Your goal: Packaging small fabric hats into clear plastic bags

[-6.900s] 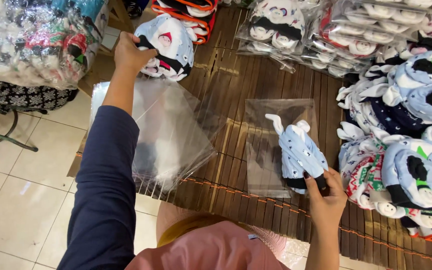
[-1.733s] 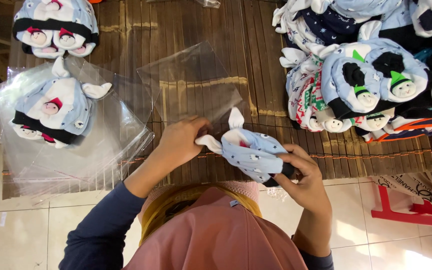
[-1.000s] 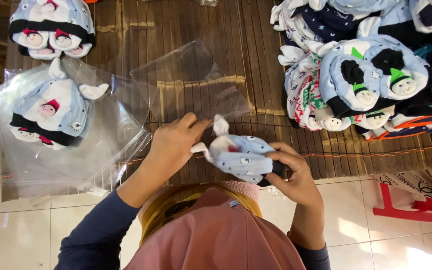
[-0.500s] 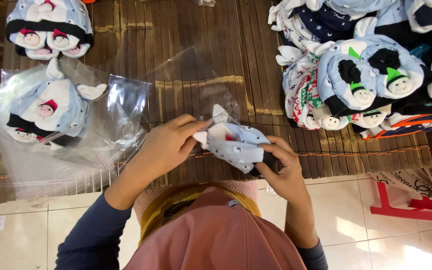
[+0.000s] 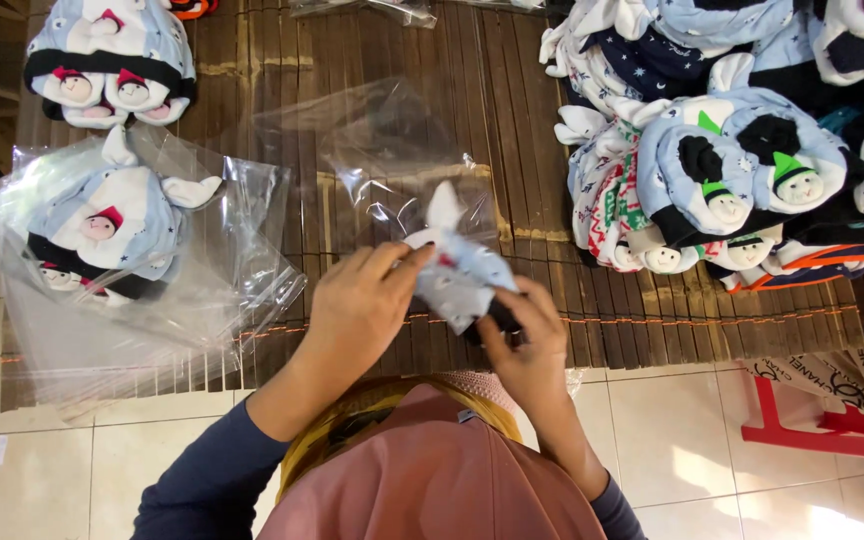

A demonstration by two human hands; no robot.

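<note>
Both hands, left hand (image 5: pixel 357 310) and right hand (image 5: pixel 522 345), have fingers closed around the small soft baby hat (image 5: pixel 457 275), at 6 o'clock on the table (image 5: pixel 282 60). It looks light and squishy; hold its middle.

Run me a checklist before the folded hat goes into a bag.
1. Hat held: ok. The left hand and right hand both grip the light blue baby hat.
2. Hat folded compactly: cannot tell; one white ear sticks up and the underside is hidden.
3. Bag at hand: ok. An empty clear plastic bag lies flat on the slatted table just beyond the hat.
4. Bag mouth open: cannot tell; its edges are too transparent to read.
5. Bag free: ok. Nothing lies on it.
6. Stack of spare bags: not ok; another hat sits on it.
</note>
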